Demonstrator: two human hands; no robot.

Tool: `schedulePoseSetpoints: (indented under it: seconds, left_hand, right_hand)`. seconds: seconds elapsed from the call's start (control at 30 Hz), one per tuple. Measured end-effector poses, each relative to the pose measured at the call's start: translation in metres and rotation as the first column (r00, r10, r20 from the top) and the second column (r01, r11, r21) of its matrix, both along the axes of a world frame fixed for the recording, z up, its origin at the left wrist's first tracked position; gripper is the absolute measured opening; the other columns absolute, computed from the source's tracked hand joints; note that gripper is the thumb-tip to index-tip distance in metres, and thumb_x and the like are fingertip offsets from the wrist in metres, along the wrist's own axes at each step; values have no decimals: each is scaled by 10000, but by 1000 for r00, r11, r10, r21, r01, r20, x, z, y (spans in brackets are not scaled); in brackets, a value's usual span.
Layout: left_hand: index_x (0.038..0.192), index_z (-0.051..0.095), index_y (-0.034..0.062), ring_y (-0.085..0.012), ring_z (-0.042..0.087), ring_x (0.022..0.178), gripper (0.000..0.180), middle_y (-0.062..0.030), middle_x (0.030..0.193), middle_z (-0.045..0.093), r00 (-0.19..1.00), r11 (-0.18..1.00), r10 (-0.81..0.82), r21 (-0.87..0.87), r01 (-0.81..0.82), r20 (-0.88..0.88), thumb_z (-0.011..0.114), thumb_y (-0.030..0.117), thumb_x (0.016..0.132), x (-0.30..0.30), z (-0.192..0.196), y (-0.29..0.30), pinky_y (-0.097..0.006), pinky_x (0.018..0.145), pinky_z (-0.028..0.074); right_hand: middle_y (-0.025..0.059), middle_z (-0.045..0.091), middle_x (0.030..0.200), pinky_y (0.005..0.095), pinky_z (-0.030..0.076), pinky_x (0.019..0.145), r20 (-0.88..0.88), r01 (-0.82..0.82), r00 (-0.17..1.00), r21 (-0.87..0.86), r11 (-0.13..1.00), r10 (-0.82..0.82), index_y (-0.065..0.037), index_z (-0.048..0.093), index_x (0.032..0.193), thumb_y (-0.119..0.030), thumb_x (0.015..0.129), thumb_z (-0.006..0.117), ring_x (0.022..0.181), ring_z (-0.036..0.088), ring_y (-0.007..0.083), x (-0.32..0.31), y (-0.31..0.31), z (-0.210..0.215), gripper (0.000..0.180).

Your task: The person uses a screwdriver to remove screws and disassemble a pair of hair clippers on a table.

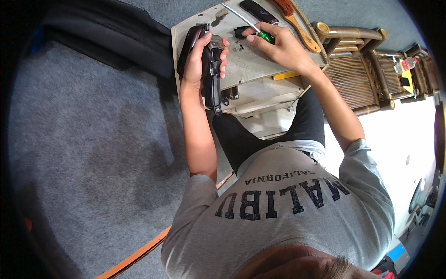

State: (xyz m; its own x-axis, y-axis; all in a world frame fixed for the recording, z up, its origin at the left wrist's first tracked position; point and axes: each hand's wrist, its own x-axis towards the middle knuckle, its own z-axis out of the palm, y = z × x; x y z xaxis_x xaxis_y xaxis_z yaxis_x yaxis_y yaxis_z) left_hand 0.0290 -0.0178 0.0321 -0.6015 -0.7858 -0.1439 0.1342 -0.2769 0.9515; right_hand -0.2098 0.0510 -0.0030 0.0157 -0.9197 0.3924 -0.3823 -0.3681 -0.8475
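My left hand [200, 58] is closed around a black hair clipper [213, 86], its metal blade end up by my thumb and its hanging loop toward me. Just left of that hand, a glossy dark device [188, 42] with a toothed metal end lies on the tabletop, partly hidden by my fingers. My right hand [278, 44] grips a screwdriver [266, 37] by its green handle, the shaft pointing to the far left, away from the clipper. A small black part [240, 32] sits by my right fingertips. Tiny metal pieces [237, 48] lie between my hands.
The worn white cabinet top [251, 65] also carries a dark clipper-like device [259, 11] and a wooden-handled brush [302, 32]. Below is an open shelf [260, 95] with dark objects. Bamboo chairs [350, 76] stand right; black cloth [111, 35] lies left.
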Motion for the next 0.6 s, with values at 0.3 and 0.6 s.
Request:
schedulePoseSetpoints:
  seconds: [0.3,0.6]
  left_hand:
    - [1206,623,30,-138,622,550,527,-49,794,614,994,995,-83,45,86,-68,546,537,1085,-9,-1,26,-301,459,562]
    - [1247,612,12,-152,637,539,541,-61,780,634,999,999,-42,6,42,22,536,528,1103,-13,-7,27,-308,448,556]
  right_hand:
    - [32,655,784,305,496,694,161,-118,981,28,993,112,-76,765,1269,-363,995,791,742,582,108,17,8,10,397]
    - [77,740,869,367,573,759,9,-110,994,-99,989,112,-71,747,1267,-315,927,846,785,718,194,19,5,5,430]
